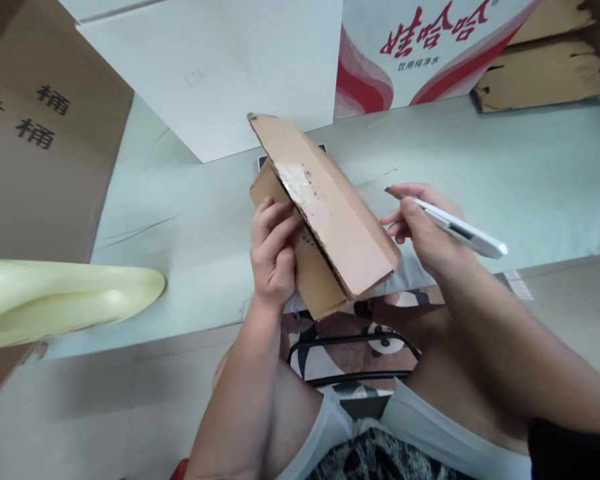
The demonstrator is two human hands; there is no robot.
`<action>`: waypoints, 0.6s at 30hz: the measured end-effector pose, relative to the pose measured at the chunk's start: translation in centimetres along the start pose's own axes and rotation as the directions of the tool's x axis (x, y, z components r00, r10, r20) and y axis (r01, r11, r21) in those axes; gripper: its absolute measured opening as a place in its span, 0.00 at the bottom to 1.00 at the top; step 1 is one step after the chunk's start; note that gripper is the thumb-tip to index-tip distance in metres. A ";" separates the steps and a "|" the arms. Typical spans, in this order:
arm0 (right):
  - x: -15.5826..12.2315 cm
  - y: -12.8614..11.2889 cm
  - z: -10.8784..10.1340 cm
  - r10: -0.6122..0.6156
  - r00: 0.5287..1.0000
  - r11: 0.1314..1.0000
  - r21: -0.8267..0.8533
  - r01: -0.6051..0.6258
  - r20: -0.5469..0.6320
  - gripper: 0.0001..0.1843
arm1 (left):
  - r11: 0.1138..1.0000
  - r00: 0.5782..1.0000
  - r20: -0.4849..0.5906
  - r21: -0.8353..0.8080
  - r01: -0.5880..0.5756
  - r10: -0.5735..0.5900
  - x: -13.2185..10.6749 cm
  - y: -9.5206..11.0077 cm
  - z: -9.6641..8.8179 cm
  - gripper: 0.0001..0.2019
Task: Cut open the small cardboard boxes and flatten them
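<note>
A small brown cardboard box is tilted up over the front edge of the table, one long flap partly raised along a torn seam. On its left side, my left hand grips the box with the fingers curled at the gap under the flap. A white utility knife with a short dark blade sits in my right hand, its tip pointing left. That hand is just right of the box, with the lower fingers close to its edge; whether they touch it I cannot tell.
Behind the box stand a white carton and a red-and-white water carton. Flattened cardboard pieces lie at the back right. To the left are a large brown carton and a pale yellow plastic object on the pale green table.
</note>
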State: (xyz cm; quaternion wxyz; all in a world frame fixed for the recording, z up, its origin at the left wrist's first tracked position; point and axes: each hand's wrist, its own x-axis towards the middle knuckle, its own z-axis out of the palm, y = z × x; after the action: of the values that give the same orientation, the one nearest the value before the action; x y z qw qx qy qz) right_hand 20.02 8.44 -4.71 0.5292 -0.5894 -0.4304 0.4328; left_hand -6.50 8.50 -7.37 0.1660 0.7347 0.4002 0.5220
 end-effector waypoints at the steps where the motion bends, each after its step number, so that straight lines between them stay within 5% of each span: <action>1: 0.2 0.3 0.0 0.000 1.000 1.000 -0.006 0.000 -0.006 0.19 | 1.000 1.000 -0.008 -0.014 0.008 -0.008 0.0 -0.1 0.0 0.18; 5: 0.8 1.6 -0.3 0.013 0.998 0.999 -0.033 -0.015 -0.056 0.15 | 0.999 0.994 -0.100 -0.019 0.034 -0.036 -0.1 -0.3 0.3 0.15; 8: 0.9 2.3 -0.7 0.044 0.999 0.995 -0.090 -0.042 0.024 0.13 | 0.981 0.968 -0.159 -0.062 0.184 -0.192 -0.2 -0.5 0.5 0.19; 12: 0.7 2.6 -0.4 0.096 0.985 0.995 -0.044 -0.091 0.145 0.18 | 0.860 0.852 -0.182 -0.259 0.440 -0.491 -0.5 -0.9 0.7 0.26; 18: 0.6 2.4 -0.2 0.161 0.953 0.987 -0.019 -0.161 0.257 0.26 | 0.739 0.752 -0.150 -0.381 0.556 -0.642 -0.9 -1.5 1.1 0.27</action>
State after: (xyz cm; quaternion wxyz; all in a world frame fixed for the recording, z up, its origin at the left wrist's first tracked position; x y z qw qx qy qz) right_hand 20.46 8.80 -7.09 0.4324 -0.5609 -0.4455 0.5477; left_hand -6.24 8.92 -9.42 0.3839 0.4499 0.5479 0.5916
